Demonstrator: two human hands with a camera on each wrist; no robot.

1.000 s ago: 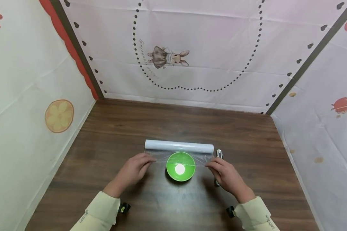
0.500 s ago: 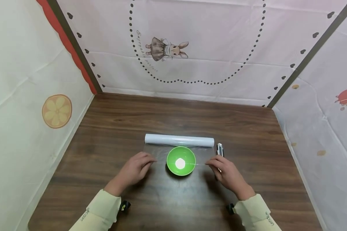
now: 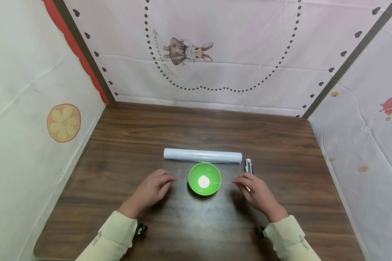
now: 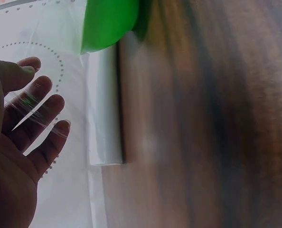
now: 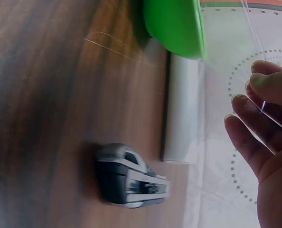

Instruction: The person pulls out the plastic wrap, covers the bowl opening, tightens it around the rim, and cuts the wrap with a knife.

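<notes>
A sheet of clear cling film [image 3: 227, 175] runs from the white roll [image 3: 202, 155] toward me and over the green bowl [image 3: 204, 178]. My left hand [image 3: 151, 188] pinches the film's near left corner between thumb and forefinger, left of the bowl. On the other side, my right hand [image 3: 256, 192] pinches the near right corner the same way. In the left wrist view, the thumb and forefinger [image 4: 29, 64] meet while the other fingers are spread, with film across them. The right wrist view has the bowl [image 5: 174, 28] above the table, its rim close to the film.
A black-and-silver box cutter [image 5: 134, 178] lies on the dark wooden table [image 3: 196, 127], partly hidden under my right hand in the head view. The roll lies crosswise behind the bowl. Printed white cloth walls [image 3: 235, 47] enclose the back and both sides.
The film's near edge has gone from creased and slack-looking to flatter and tauter across the bowl. Both hands keep their pinch with little movement. The head view has shifted slightly.
</notes>
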